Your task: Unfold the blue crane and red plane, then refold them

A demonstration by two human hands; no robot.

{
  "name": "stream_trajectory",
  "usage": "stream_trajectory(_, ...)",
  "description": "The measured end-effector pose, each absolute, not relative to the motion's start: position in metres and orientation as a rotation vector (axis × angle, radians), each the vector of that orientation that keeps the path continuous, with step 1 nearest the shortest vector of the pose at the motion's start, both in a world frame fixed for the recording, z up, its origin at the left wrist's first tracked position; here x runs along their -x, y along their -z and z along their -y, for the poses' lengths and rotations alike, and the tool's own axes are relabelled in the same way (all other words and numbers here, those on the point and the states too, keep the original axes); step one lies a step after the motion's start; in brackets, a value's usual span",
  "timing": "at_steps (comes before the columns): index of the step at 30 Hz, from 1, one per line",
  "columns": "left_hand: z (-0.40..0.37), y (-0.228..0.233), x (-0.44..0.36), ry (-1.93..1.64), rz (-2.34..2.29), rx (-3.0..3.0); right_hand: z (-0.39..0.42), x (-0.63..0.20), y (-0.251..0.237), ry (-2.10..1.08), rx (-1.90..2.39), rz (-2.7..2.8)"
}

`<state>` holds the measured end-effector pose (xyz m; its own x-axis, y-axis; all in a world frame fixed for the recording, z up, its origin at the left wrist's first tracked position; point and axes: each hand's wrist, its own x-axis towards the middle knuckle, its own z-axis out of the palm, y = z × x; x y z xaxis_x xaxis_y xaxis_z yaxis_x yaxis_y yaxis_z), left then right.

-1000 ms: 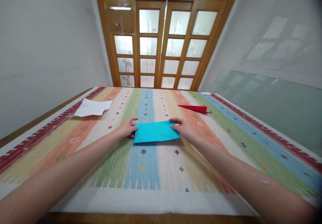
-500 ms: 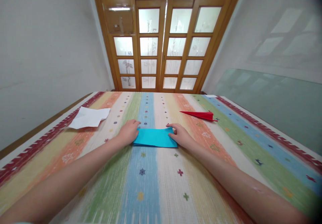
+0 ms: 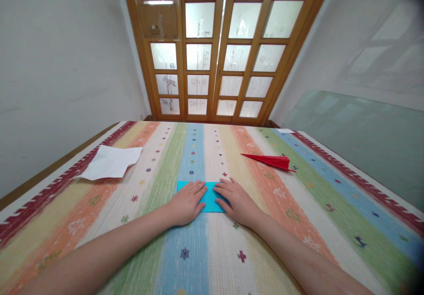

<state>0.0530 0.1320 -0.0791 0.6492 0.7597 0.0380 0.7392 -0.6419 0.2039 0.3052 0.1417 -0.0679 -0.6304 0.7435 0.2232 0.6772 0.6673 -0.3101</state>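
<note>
Evidently, the blue paper (image 3: 208, 196) is being pressed flat at the middle of the striped cloth (image 3: 271, 224), probably so a fold is set. It is covered by the left hand (image 3: 186, 203) and the right hand (image 3: 233, 202), both laid open, palms down, nothing gripped. A white paper (image 3: 111, 162) is seen at ten o'clock, a red paper plane (image 3: 270, 160) at two o'clock. A wooden glazed door (image 3: 218, 52) is faced at twelve o'clock, between pale walls.

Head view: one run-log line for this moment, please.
left hand: flat on blue paper | right hand: flat on it | red paper plane: right, apart | white paper: left | striped cloth
</note>
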Motion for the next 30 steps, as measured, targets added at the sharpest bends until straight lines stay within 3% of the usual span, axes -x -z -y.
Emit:
stream_trajectory(7,-0.134,0.074,-0.046,-0.08,-1.216,-2.656,-0.137,-0.3,0.067,-0.46,1.121,2.741)
stream_trajectory(21,-0.144,0.07,-0.009,0.018,-1.328,-2.559,-0.146,-0.321,0.085,-0.32,1.405,2.635)
stream_trajectory(30,-0.154,0.076,-0.005,-0.146,-1.437,-2.506,-0.162,-0.333,0.091,-0.265,1.527,2.416)
